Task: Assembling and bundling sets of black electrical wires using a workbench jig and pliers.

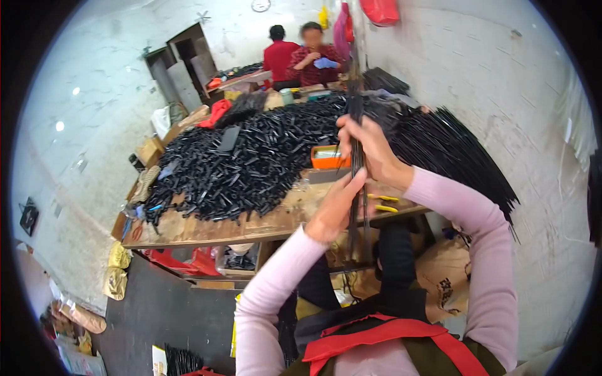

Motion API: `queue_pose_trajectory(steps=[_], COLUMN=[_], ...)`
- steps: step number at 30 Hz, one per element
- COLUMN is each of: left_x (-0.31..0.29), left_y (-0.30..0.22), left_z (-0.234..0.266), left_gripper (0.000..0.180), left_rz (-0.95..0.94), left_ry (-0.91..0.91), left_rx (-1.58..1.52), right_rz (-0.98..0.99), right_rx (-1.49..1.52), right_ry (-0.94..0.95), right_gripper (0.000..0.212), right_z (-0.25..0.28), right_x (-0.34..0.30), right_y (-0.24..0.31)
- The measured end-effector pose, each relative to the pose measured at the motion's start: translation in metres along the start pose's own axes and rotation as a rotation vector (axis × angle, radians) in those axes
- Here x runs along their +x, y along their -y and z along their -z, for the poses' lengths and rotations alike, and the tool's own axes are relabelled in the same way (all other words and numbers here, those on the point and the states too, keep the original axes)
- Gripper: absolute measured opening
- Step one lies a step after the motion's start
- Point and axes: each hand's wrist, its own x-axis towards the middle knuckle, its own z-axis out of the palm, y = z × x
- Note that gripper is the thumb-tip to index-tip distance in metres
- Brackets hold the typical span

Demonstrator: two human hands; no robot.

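A bundle of long thin black rods (357, 160) stands nearly upright in front of me, over the table's front edge. My right hand (374, 150) is closed round its upper part. Lower down, my left hand (338, 210) is closed against the same bundle, thumb pointing up along it; some of its fingers are hidden. The rods' lower ends hang over my lap. Just right of my left hand lie pliers with yellow handles (384, 208). An orange box (329, 158) sits on the table left of the bundle.
Short black pieces (251, 166) are heaped across the wooden table (276, 222). More long black rods (448, 150) lie at the right, jutting past the table. Scissors (137, 232) rest at its left end. Two people (281, 59) sit at the back. Bins (241, 260) stand beneath the table.
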Motion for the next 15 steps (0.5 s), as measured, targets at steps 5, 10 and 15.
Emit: queue_pose_trajectory(steps=[5, 10, 15], left_x=[-0.068, -0.076, -0.077], left_y=[0.001, 0.02, 0.048], left_z=[0.047, 0.051, 0.039], left_gripper=[0.028, 0.029, 0.031], left_rz=[-0.165, -0.149, -0.213], left_ry=[-0.222, -0.258, -0.266], left_rx=[0.017, 0.132, 0.226], right_rz=[-0.589, -0.133, -0.374], right_rx=[-0.372, -0.393, 0.2], right_ry=[0.647, 0.244, 0.184], right_gripper=[0.038, 0.043, 0.035], right_z=[0.009, 0.023, -0.025], right_x=[-0.012, 0.047, 0.087], right_y=[0.039, 0.025, 0.017])
